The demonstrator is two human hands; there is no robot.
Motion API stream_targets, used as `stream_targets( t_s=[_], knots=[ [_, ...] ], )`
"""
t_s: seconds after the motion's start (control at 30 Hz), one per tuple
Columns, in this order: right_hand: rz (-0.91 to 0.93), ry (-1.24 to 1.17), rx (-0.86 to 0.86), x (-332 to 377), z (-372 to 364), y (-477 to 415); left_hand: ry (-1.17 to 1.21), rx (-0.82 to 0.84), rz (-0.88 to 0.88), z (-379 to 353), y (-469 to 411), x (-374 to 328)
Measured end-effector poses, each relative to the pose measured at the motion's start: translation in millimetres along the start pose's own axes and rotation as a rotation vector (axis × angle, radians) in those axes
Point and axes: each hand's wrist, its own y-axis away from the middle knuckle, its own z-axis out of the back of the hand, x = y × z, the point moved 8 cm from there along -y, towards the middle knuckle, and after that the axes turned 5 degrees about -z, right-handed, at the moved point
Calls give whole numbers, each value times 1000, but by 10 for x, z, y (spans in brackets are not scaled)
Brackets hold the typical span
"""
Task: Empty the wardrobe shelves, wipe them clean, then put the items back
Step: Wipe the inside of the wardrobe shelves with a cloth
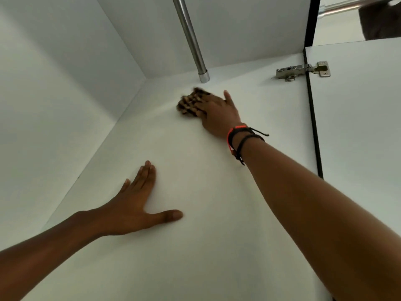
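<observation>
Cloth of crumpled brown-patterned fabric [188, 103] lies far right, pressed under the flat right hand [218, 115], while the spread left hand [132, 206] rests near left.

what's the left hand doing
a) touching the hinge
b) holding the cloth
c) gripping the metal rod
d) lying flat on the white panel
d: the left hand lies flat, fingers straight, on the panel and holds nothing; it is the right hand that presses the cloth.
</observation>
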Motion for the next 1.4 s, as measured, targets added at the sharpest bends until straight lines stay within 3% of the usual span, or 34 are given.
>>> stream_targets(
  t_s=[0.07, 0.13, 0.2, 0.27, 0.37, 0.47, 0.53, 0.6, 0.67, 0.77, 0.8, 0.87, 1.0, 1.1, 1.23, 1.4],
  knots=[
    [14, -16, -90, 96, 114, 276, 10, 27, 20, -37, 137, 8],
    [279, -184, -131, 543, 182, 748, 15, 69, 45, -118, 330, 35],
    [469, -287, -39, 1021, 163, 1462, 45, 85, 52, -224, 556, 52],
    [506, -282, 102, 1175, 220, 1930, 68, 98, 50, -315, 748, 29],
    [346, -235, 90, 625, 413, 1761, 50, 137, 87, -457, 948, 21],
    [54, -103, -142, -234, 785, 1581, 55, 171, 85, -565, 1082, -66],
    [83, -99, -130, -153, 828, 1746, 51, 201, 80, -613, 1178, -155],
    [250, -208, -71, 351, 782, 2173, 56, 213, 75, -697, 1291, -233],
    [384, -360, 41, 932, 696, 2881, 70, 217, 72, -829, 1471, -356],
    [452, -321, 282, 1294, 645, 3804, 92, 270, 63, -1040, 1755, -568],
    [440, -326, 314, 1180, 664, 3850, 78, 288, 62, -1095, 1862, -610],
    [342, -282, 222, 754, 796, 3597, 34, 322, 68, -1121, 1975, -641],
    [4, -88, 48, 62, 1200, 3315, 34, 389, 55, -1171, 2137, -791],
    [63, -111, 91, 481, 1200, 3834, 51, 441, 35, -1320, 2333, -910],
    [175, -257, 288, 1342, 1222, 4977, -37, 548, 27, -1568, 2847, -914],
    [166, -309, 505, 2085, 1224, 5835, -92, 749, 182, -1858, 3897, -726]
  ],
)
